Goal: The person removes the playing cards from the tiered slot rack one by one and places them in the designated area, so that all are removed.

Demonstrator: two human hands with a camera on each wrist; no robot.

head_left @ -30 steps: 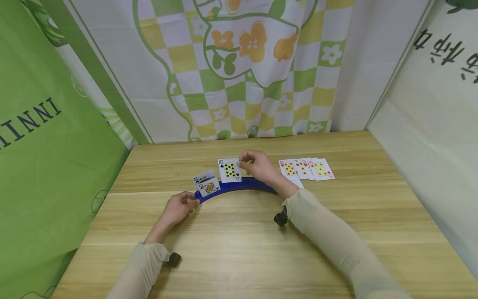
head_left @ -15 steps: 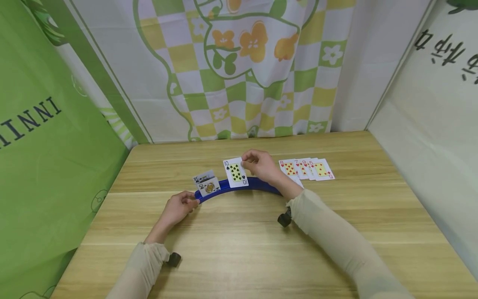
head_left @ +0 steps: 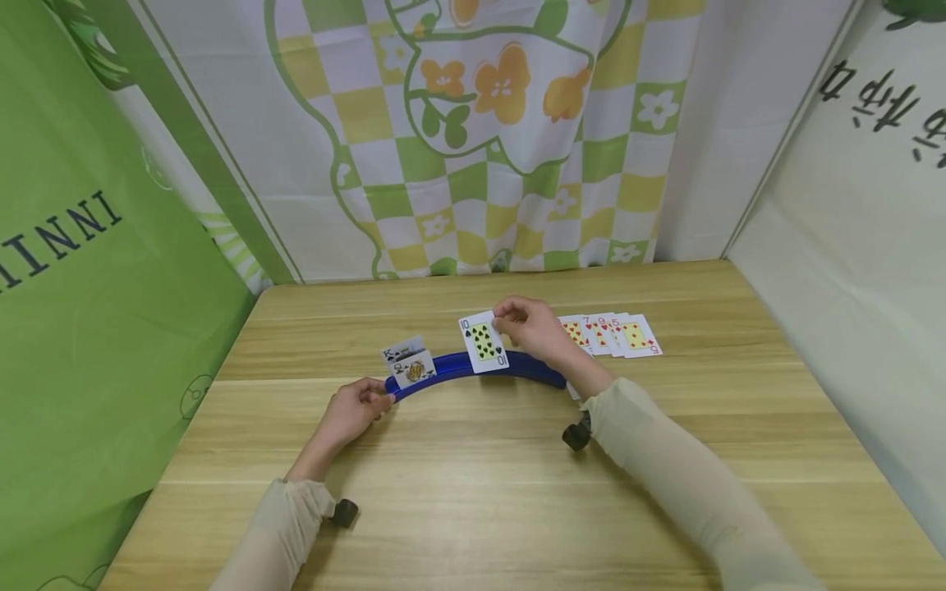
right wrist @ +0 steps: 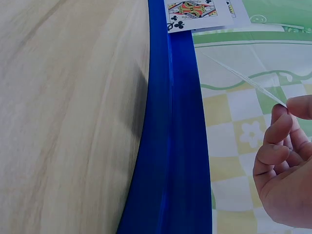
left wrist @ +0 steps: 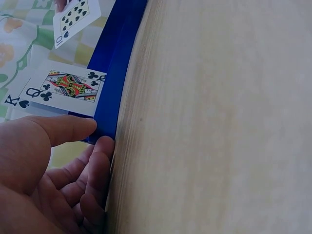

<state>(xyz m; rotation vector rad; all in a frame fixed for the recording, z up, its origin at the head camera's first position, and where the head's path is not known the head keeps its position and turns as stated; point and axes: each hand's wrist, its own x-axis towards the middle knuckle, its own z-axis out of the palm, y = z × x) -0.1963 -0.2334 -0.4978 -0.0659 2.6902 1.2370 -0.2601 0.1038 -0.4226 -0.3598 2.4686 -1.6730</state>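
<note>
A blue curved card holder (head_left: 451,365) arches across the table. My left hand (head_left: 356,413) pinches its left end between thumb and fingers, clearly seen in the left wrist view. A queen of clubs (left wrist: 73,85) stands in the holder near that hand, with a king of spades (head_left: 399,350) behind it, partly covered. My right hand (head_left: 532,330) pinches a ten of spades (head_left: 484,341) at its upper right edge, over the middle of the holder. The right wrist view shows this card edge-on, with its lower edge above the holder's groove.
Face-up red cards lie overlapped right of the holder, among them a five of diamonds (head_left: 637,335); my right hand and forearm partly cover this group. The wooden table (head_left: 458,492) has a curtain (head_left: 502,205) behind it and cloth walls on both sides.
My right hand has moved rightward along the holder with the ten of spades, which is now slightly lower and tilted. My left hand has stayed on the holder's end.
</note>
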